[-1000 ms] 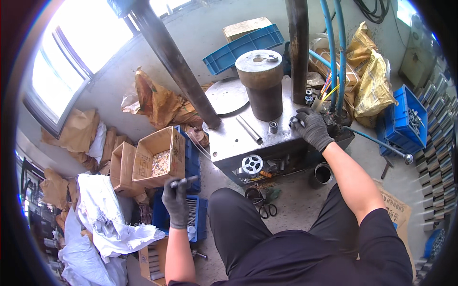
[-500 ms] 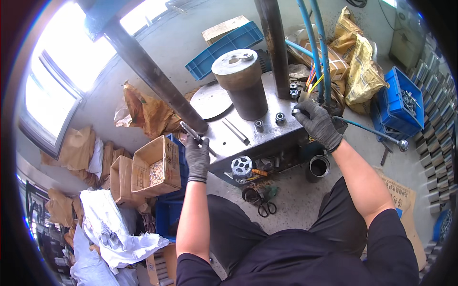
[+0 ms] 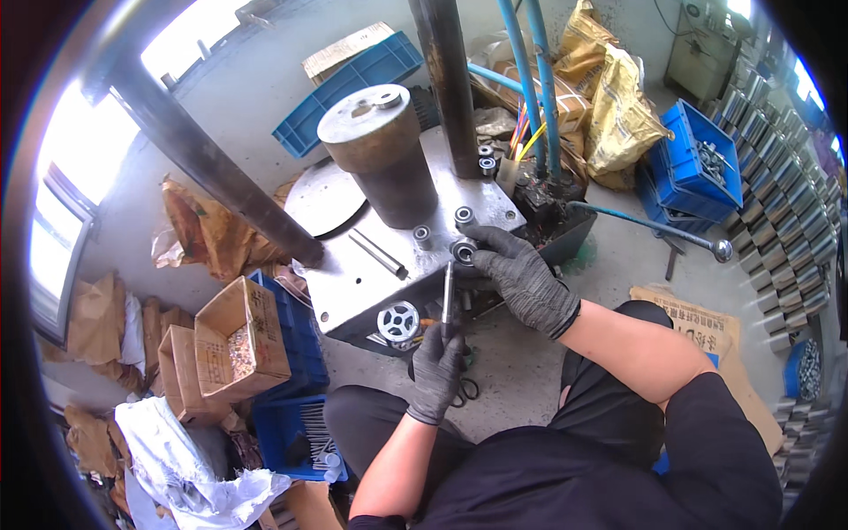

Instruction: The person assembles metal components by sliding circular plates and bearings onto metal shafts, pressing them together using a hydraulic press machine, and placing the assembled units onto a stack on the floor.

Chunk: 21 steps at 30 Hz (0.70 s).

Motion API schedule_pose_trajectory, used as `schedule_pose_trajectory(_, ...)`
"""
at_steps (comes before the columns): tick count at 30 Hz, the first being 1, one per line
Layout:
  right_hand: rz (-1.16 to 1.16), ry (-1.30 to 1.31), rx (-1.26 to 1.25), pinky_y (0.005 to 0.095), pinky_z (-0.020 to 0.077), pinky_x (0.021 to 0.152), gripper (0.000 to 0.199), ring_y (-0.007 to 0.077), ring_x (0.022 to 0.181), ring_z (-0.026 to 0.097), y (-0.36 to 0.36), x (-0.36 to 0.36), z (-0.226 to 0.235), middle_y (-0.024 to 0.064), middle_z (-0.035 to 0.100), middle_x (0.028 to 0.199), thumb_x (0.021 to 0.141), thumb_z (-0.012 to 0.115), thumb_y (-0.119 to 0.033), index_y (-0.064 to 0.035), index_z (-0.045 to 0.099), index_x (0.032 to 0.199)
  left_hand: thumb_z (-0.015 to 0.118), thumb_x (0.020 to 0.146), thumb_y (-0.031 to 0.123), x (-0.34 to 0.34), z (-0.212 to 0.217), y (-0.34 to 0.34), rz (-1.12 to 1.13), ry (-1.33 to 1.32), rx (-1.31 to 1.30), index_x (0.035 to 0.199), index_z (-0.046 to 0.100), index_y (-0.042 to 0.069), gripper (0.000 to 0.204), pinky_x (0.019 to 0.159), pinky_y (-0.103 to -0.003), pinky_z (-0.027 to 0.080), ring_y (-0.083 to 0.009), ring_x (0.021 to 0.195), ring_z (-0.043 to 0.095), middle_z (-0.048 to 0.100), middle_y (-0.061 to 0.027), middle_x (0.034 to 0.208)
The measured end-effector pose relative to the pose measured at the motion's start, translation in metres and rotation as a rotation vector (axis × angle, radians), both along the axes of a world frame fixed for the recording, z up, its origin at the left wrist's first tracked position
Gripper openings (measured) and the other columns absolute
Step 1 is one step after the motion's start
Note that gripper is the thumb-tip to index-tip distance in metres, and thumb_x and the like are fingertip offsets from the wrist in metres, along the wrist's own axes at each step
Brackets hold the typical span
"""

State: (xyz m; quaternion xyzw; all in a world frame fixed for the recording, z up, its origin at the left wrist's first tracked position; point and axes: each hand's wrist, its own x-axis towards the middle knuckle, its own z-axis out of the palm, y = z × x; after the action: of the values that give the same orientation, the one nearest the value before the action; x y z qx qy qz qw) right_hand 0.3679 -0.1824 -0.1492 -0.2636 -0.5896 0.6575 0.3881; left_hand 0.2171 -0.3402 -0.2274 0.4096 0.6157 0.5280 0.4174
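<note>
We record the left hand point(image 3: 435, 371) and right hand point(image 3: 526, 281), both in dark grey fabric gloves point(image 3: 541, 299). We list one slim cylindrical silver metal rod point(image 3: 449, 296); one round metal bearing point(image 3: 463, 253), ringed in silver and black; one flat silver-grey metal tabletop point(image 3: 340, 283); one spoked silver metal handwheel point(image 3: 398, 323); two long blue hoses point(image 3: 545, 97); one crumpled yellow sack point(image 3: 618, 115); one rectangular brown cardboard box point(image 3: 267, 340), darkly printed.

Swung rod point(image 3: 449, 299) with left hand point(image 3: 437, 371) from left corner of steel table point(image 3: 343, 287) to front edge; brought bearing point(image 3: 463, 253) there with right hand point(image 3: 527, 284).
</note>
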Motion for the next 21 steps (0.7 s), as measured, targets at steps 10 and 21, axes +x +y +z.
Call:
schedule_pose_trajectory(10,0.02,-0.002,-0.089,0.0386,0.0548,0.108,0.044,0.0225,0.12,0.065,0.006,0.0,-0.014,0.0127,0.061,0.132,0.104,0.058,-0.005,0.0016,0.051,0.147,0.062,0.107,0.027,-0.006,-0.005,0.008,-0.077,-0.14,-0.091,0.124,0.062,0.003,0.03,0.061,-0.025,0.05,-0.0071,0.068,0.058,0.065,-0.0028,0.084)
schedule_pose_trajectory(21,0.239,-0.087,-0.147,0.034,0.0545,0.1,0.05,0.0159,0.113,0.065,-0.017,-0.017,-0.033,0.0116,0.065,0.132,0.105,0.068,-0.022,-0.0032,0.052,0.148,0.065,0.105,0.022,-0.01,-0.01,0.0,0.038,-0.059,0.111,0.125,0.065,0.002,0.029,0.074,-0.028,0.052,-0.0108,0.081,0.062,0.067,-0.0044,0.094)
